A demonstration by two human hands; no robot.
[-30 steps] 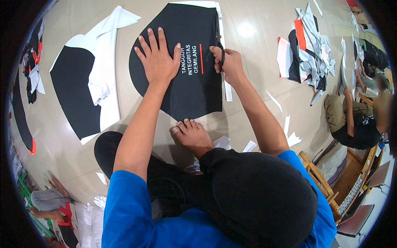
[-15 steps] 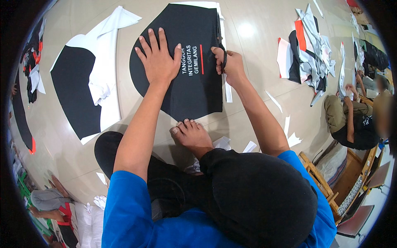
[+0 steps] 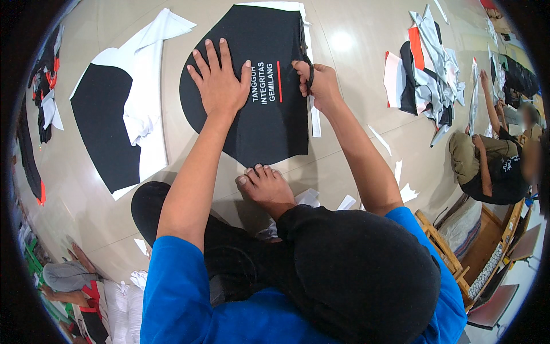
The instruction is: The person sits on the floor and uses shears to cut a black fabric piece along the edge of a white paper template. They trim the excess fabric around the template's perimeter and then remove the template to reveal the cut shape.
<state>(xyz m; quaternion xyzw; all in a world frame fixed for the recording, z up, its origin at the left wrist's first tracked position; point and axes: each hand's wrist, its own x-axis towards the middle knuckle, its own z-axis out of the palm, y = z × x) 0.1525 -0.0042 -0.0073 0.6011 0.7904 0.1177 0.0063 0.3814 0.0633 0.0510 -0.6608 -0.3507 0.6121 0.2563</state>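
Observation:
On the tiled floor before me lies a black fabric panel (image 3: 246,132) with white lettering and a red stripe. Flat on it, fingers spread, my left hand (image 3: 222,86) presses the cloth left of the lettering. My right hand (image 3: 321,86) is closed around the dark handles of scissors (image 3: 310,73) at the panel's right edge. The blades point away from me along that edge and are partly hidden. A narrow white strip (image 3: 316,121) hangs off the edge just below my right hand. My bare foot (image 3: 269,189) rests at the panel's near edge.
To the left lies another black and white fabric piece (image 3: 109,126). A heap of grey, black and orange scraps (image 3: 429,74) sits at the right, with white offcuts (image 3: 379,140) nearer. Beyond, a person (image 3: 492,166) sits by a wooden frame (image 3: 487,246); another sits at lower left.
My right hand and the scissors have shifted very slightly away from me along the edge. My left hand stays put. The seated person at right has raised an arm.

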